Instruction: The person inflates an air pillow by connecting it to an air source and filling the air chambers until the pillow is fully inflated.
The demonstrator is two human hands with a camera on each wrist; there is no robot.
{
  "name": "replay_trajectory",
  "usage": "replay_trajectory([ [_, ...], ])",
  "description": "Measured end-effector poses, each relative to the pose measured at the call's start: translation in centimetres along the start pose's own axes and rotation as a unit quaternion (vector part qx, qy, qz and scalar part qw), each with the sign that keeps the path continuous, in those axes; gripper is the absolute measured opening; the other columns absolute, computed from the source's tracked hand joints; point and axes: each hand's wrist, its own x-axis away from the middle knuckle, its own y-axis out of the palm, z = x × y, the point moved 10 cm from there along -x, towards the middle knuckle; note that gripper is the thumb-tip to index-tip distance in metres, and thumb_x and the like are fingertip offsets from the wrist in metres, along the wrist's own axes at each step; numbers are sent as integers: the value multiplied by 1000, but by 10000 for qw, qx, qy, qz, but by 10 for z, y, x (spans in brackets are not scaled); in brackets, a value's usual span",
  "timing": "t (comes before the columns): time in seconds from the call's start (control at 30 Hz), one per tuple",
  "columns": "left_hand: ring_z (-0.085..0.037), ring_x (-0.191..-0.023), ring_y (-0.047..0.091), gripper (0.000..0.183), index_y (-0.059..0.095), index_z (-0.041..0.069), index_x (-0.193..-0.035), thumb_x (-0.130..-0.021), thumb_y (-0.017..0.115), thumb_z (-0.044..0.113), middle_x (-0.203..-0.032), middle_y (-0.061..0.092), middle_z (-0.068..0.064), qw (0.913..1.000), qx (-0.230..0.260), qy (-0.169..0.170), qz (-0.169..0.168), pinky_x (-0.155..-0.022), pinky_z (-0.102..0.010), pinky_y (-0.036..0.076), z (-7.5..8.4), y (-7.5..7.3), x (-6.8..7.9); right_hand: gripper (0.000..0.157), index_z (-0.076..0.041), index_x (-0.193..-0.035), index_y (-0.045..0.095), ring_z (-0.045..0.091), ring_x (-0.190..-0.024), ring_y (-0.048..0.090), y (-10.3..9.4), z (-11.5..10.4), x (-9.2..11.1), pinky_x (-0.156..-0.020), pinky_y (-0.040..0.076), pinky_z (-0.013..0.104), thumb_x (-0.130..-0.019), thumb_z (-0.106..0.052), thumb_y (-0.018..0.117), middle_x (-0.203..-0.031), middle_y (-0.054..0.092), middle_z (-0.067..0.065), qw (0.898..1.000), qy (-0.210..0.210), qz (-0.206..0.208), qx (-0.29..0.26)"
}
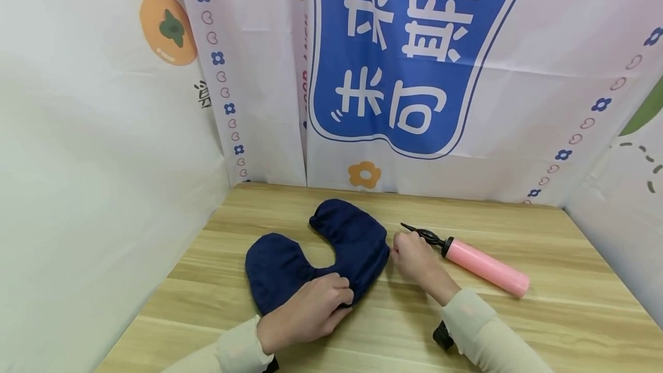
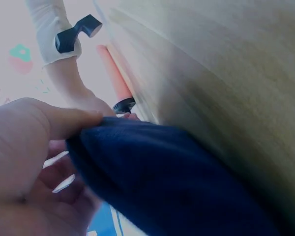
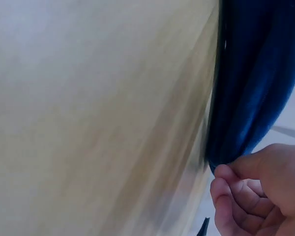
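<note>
A dark navy, U-shaped neck pillow (image 1: 357, 240) lies on the wooden table, its opening toward the back left. My left hand (image 1: 316, 307) pinches the pillow's near edge between thumb and fingers; the left wrist view shows the navy fabric (image 2: 152, 167) under the thumb. At the pillow's right edge, my right hand (image 1: 414, 255) pinches a bit of the fabric, as the right wrist view shows where thumb and forefinger (image 3: 223, 172) meet on it. A pink hand pump (image 1: 487, 266) with a black nozzle lies just beyond the right hand.
The wooden tabletop (image 1: 559, 246) is bounded by white printed cloth at the back (image 1: 259, 102) and both sides. A blue panel with white characters (image 1: 399, 62) marks the back cloth. Black wrist mounts (image 1: 442, 335) sit at the cuffs.
</note>
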Motion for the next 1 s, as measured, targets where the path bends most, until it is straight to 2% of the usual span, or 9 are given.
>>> replay_trajectory([
  [0.17,1,-79,47,10,69,22,-96,-96,79,23,-90,58,11,9955,367,-783,-389,-69,-15,47,-15,8,12,33,-13,-68,53,14,-55,46,-3,1,6,-52,39,28,-92,-10,76,-63,47,-4,9998,48,-192,-7],
  [0.27,1,-80,47,15,67,23,-95,-95,80,29,-91,57,12,9932,418,-1024,-351,-69,-16,48,-22,7,20,32,-9,-72,54,15,-55,42,-6,-1,10,-50,36,29,-93,-14,78,-64,47,0,9989,17,-453,157],
  [0.33,1,-80,47,17,65,24,-94,-94,81,30,-90,56,13,9917,503,-1149,-284,-70,-16,48,-26,4,25,25,-6,-79,61,14,-58,48,-10,-8,12,-51,41,30,-93,-15,79,-70,55,3,9978,-248,-547,291],
  [0.43,1,-81,48,20,64,23,-93,-93,83,31,-90,55,12,9892,668,-1288,-214,-70,-18,49,-31,1,31,14,-3,-94,69,16,-73,63,-14,-25,15,-62,55,33,-92,-11,81,-87,70,8,9922,-1019,-666,264],
  [0.53,0,-81,51,20,65,22,-93,-92,83,30,-90,56,11,9866,863,-1369,-202,-72,-19,51,-35,0,36,25,-3,-112,72,22,-95,71,-14,-41,18,-81,62,38,-89,-7,83,-107,74,11,9797,-1821,-814,174],
  [0.63,0,-83,52,18,66,22,-95,-92,83,29,-91,57,12,9834,1011,-1487,-258,-73,-20,51,-40,4,40,35,-1,-119,71,26,-104,72,-9,-47,20,-88,62,40,-87,-5,84,-115,74,12,9687,-2296,-923,220],
  [0.8,0,-85,50,15,67,23,-100,-95,80,29,-95,55,13,9786,1099,-1673,-469,-74,-21,50,-47,16,45,35,1,-115,72,26,-101,73,3,-48,22,-86,62,38,-83,-5,85,-111,76,14,9597,-2594,-1017,358],
  [1.0,-3,-91,54,13,68,22,-104,-97,78,27,-100,60,11,9780,1045,-1698,-606,-77,-24,53,-56,20,43,29,-5,-109,74,21,-95,72,12,-42,25,-81,61,34,-84,-10,86,-104,76,8,9584,-2562,-1039,709],
])
